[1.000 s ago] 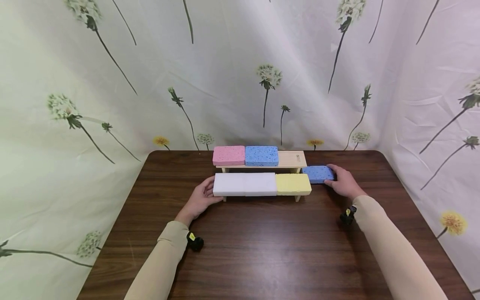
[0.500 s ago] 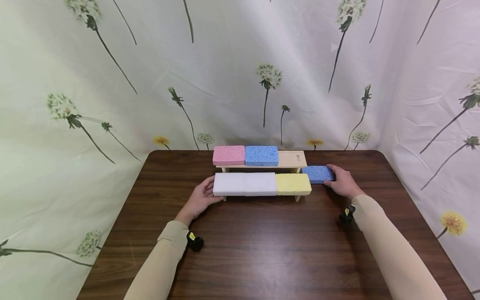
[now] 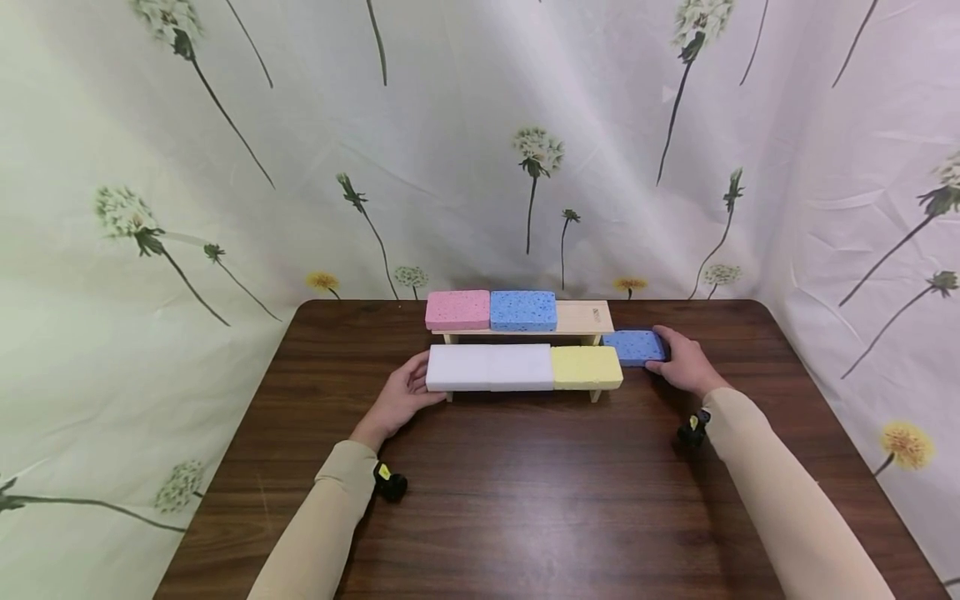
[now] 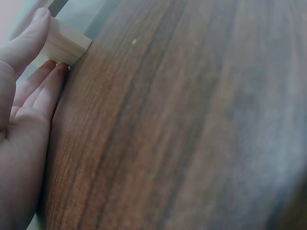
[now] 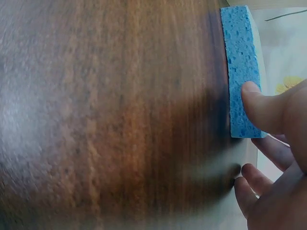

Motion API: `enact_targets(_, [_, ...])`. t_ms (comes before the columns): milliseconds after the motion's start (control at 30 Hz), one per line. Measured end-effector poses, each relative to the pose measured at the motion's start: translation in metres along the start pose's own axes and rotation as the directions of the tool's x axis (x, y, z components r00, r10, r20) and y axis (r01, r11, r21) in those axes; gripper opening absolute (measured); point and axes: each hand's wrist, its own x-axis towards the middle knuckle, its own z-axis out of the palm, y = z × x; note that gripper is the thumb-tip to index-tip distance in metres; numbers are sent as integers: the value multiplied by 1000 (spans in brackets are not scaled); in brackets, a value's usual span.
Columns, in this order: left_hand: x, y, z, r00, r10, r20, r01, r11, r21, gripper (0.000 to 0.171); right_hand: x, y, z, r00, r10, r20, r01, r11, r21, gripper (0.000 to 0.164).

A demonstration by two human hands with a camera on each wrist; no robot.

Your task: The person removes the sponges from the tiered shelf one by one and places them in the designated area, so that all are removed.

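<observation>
My left hand (image 3: 399, 402) holds the left end of a low wooden stand (image 3: 596, 397); the left wrist view shows the thumb in front of its pale leg (image 4: 64, 45) and fingertips low behind. Two white sponges (image 3: 459, 367) and a yellow sponge (image 3: 587, 367) lie side by side on that stand, hiding most of its top. On the right, my right hand (image 3: 686, 364) pinches a blue sponge (image 3: 632, 347) by its right end, thumb on the near side. This sponge lies flat on the table, its left end close to the stands. Its near face (image 5: 240, 72) fills the edge of the right wrist view.
Behind, a second wooden stand (image 3: 585, 317) carries a pink sponge (image 3: 458, 309) and another blue sponge (image 3: 523, 310), with bare wood at its right end. Both stands sit near the far side of the dark wooden table (image 3: 525, 483). A flower-print cloth (image 3: 450, 167) hangs behind the table.
My right hand and the blue sponge have shifted very slightly to the left. The left hand, both stands and the other sponges stay as they were.
</observation>
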Motion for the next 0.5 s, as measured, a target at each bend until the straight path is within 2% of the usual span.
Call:
enact_targets(233, [1,-2,-2,1000,7,5,-7,1000,7,87,-1,-2,-10,1000,3,19,-4,998,59,81])
enact_targets(500, [1,-3,-1,1000,17,1,-17,1000,5,88,-6,-17,-23,999,-46,-28,48,994,102,78])
